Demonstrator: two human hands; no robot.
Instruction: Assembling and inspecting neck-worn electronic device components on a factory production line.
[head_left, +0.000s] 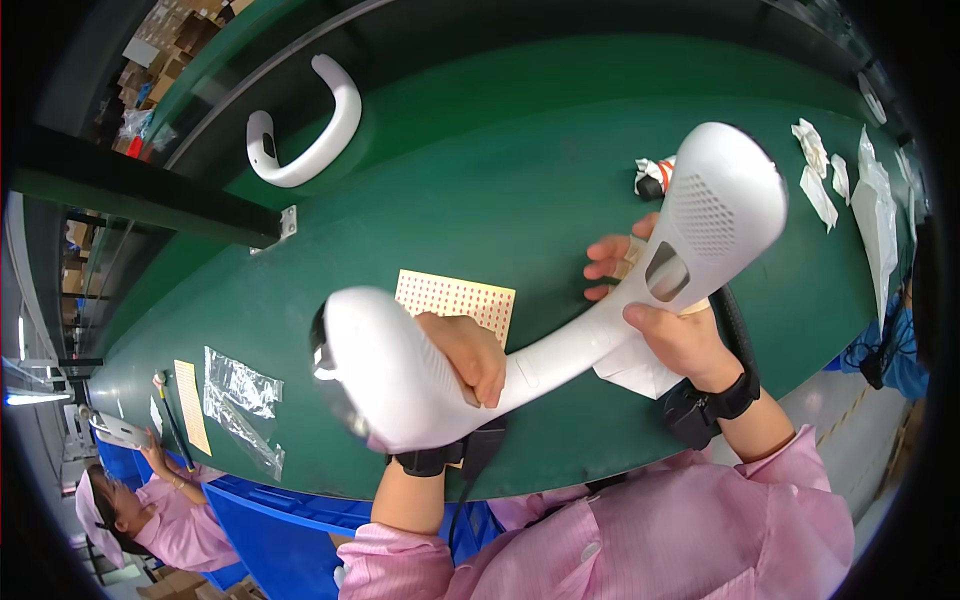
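Observation:
A large white curved neckband device (565,352) is held up over the green bench, a bulky pod at each end. Its right pod has a perforated grille and an oval opening; the left one has a dark shiny end. My left hand (465,350) grips the band beside the left pod, fingers curled over it. Below the right pod, my right hand (690,345) holds the band between its thumb and the fingers behind it, one of them wrapped in tape. Partly under my left hand lies a cream sheet of small red dot stickers (455,295).
Far left on the bench (420,220) lies another white U-shaped band (325,150). Crumpled white paper (818,175) and a white plastic bag (875,210) are at the right. Clear plastic bags (240,390) lie left. A co-worker (165,510) sits beyond a blue bin (270,530).

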